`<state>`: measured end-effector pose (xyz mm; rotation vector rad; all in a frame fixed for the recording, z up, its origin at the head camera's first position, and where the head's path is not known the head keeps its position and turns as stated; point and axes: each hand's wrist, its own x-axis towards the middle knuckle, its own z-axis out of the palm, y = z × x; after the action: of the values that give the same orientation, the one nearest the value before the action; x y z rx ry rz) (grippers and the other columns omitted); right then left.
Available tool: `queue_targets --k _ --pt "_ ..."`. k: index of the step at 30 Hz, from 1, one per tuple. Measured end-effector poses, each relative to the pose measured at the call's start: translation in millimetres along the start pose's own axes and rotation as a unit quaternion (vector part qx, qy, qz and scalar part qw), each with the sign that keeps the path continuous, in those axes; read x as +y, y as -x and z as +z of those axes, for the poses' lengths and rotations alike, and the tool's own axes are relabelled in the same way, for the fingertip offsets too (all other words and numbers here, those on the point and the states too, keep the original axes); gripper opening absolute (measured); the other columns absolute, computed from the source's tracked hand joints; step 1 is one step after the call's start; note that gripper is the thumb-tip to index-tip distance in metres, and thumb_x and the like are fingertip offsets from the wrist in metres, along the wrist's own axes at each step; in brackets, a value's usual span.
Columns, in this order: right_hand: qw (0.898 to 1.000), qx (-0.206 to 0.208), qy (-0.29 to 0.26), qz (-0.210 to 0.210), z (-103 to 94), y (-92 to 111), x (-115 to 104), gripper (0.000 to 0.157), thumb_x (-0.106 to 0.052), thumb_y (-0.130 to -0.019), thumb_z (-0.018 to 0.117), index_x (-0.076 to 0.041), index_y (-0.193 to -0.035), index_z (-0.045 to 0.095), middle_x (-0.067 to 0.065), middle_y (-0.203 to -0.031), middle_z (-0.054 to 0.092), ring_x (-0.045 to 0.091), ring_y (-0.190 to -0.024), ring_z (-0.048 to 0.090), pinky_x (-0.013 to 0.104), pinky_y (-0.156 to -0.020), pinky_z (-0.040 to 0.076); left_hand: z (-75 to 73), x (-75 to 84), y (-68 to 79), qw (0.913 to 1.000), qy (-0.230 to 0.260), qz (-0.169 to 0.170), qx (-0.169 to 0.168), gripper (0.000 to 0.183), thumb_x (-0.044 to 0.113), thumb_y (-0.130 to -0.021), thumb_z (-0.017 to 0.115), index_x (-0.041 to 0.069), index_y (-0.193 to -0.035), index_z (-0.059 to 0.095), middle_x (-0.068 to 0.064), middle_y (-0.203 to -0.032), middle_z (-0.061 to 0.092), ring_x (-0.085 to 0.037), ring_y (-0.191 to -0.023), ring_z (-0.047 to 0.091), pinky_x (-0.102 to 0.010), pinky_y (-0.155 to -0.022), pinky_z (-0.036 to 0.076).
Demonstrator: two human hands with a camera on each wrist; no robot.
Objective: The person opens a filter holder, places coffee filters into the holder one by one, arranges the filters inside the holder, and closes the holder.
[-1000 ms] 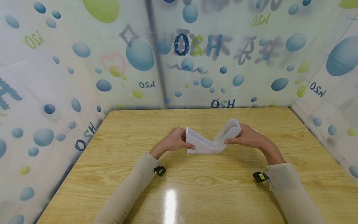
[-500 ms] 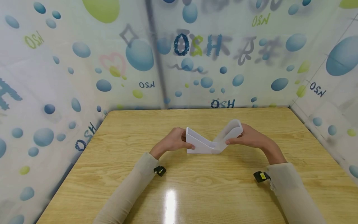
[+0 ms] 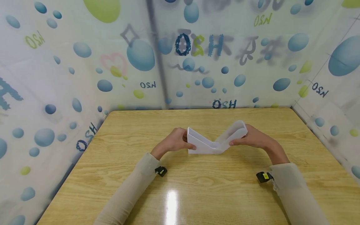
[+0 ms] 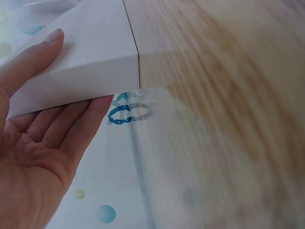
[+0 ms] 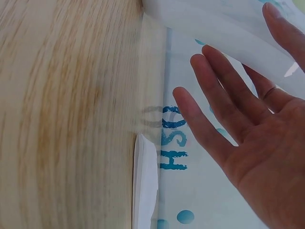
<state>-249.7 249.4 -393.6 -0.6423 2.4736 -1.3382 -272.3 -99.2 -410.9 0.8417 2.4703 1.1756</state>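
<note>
A white wedge-shaped box [image 3: 200, 147] rests on the wooden table. From its right end a translucent white curved flap [image 3: 235, 135] slants upward, so together they form a V. My left hand [image 3: 175, 140] holds the box at its left end, thumb on the near face; the left wrist view shows the other fingers beneath the finely ribbed white box [image 4: 97, 47]. My right hand [image 3: 255, 137] pinches the flap's raised end. In the right wrist view the thumb and index finger are at the glossy flap [image 5: 209, 26], while the other fingers stretch out loosely. The flap's joint with the box is unclear.
The wooden table [image 3: 140, 187] reaches back to a wall sheet [image 3: 174, 68] printed with dots and letters. A folded white paper-like piece [image 5: 147, 186] lies on the table in the right wrist view; my right hand hides it in the head view.
My right hand has moved slightly right, drawing the flap's raised end the same way, so the V is a little wider. The left hand and box have stayed put.
</note>
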Motion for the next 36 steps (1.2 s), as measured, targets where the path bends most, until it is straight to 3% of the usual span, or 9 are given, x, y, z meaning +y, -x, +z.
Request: queue_targets --k 20,36 --pt "1.000 0.004 -0.006 -0.016 -1.9 1 9 0.039 -0.012 -0.085 0.085 -0.003 -0.118 0.065 0.008 -0.105 0.071 0.015 -0.083 0.062 0.030 -0.072 0.054 -0.3 0.5 0.2 1.0000 -0.003 0.000 -0.002 0.035 0.015 -0.085 0.086 0.008 -0.117 0.075 -0.009 -0.112 0.079 -0.015 -0.091 0.076 -0.030 -0.078 0.062" --pt "0.999 -0.001 -0.005 -0.041 -3.4 2 15 0.039 -0.009 -0.086 0.083 -0.003 -0.120 0.067 0.000 -0.105 0.073 0.014 -0.087 0.063 0.029 -0.077 0.054 -0.6 2.2 1.4 1.0000 -0.008 0.002 0.001 0.035 0.015 -0.085 0.087 0.008 -0.117 0.075 -0.009 -0.111 0.079 -0.015 -0.090 0.076 -0.030 -0.077 0.062"
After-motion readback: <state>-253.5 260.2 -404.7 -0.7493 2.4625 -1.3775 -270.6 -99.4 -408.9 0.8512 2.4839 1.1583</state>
